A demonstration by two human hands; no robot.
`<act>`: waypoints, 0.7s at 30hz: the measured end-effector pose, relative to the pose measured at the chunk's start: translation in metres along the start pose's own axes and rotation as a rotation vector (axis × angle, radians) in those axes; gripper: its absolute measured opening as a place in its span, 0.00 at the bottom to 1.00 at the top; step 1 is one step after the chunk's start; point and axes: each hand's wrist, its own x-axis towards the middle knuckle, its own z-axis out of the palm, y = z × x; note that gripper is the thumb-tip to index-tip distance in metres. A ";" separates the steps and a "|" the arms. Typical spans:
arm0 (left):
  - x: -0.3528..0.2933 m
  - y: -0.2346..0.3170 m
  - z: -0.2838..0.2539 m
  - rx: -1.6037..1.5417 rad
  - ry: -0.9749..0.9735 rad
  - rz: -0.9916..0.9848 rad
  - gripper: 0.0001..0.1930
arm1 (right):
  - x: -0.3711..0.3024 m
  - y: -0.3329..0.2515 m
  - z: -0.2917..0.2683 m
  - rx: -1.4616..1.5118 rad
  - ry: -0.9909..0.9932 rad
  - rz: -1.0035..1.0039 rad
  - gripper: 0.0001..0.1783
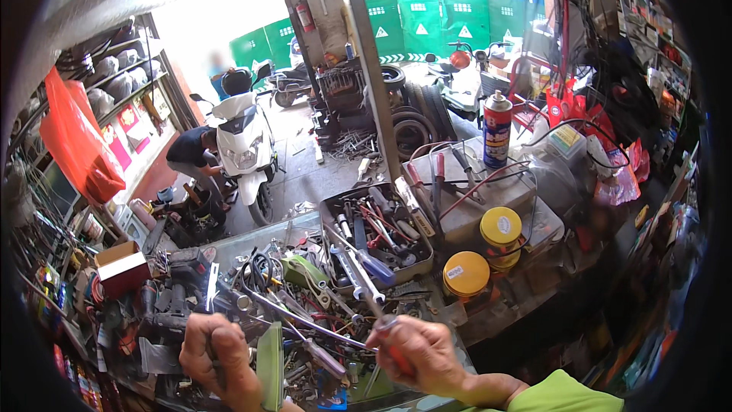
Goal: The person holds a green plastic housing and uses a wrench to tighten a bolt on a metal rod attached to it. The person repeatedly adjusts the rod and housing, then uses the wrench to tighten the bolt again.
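Note:
My right hand is closed round the red handle of a screwdriver. Its thin shaft points up and left, over the tools on the bench. To its left my left hand is held up in a fist, and whatever is inside the fingers is hidden. A flat green strip stands right beside that hand. Between the hands, a screwdriver with a pale purple handle lies among loose tools. Beyond my right hand, several wrenches lean on a metal tool tray with a blue-handled screwdriver.
Two yellow-lidded tubs and a spray can stand to the right. An open dark red box sits at the left. A post rises beyond the bench. Further off, a person bends beside a white scooter.

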 end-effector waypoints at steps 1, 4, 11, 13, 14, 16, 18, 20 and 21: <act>-0.005 0.002 -0.004 -0.029 0.005 -0.021 0.19 | -0.003 0.003 0.002 -0.060 -0.031 -0.013 0.22; -0.026 0.024 -0.016 0.211 -0.055 -0.060 0.19 | -0.007 0.016 -0.008 -0.034 -0.075 0.012 0.20; -0.089 0.091 -0.006 0.030 -0.191 -0.284 0.20 | -0.008 -0.036 0.004 0.053 -0.220 -0.140 0.18; -0.112 0.093 -0.009 0.016 -0.359 -0.447 0.15 | -0.008 -0.051 0.012 0.049 -0.323 -0.313 0.15; -0.119 0.097 -0.006 0.021 -0.467 -0.542 0.12 | -0.005 -0.055 0.020 0.031 -0.349 -0.413 0.14; -0.138 0.102 0.010 0.058 -0.648 -0.648 0.08 | 0.002 -0.071 0.032 -0.110 -0.494 -0.526 0.13; -0.158 0.098 0.036 0.096 -0.767 -0.649 0.04 | 0.008 -0.075 0.053 -0.125 -0.557 -0.648 0.13; -0.182 0.087 0.054 0.089 -0.894 -0.576 0.02 | 0.011 -0.077 0.070 -0.049 -0.655 -0.569 0.14; -0.198 0.085 0.060 0.116 -0.920 -0.569 0.03 | 0.009 -0.077 0.080 0.014 -0.692 -0.562 0.14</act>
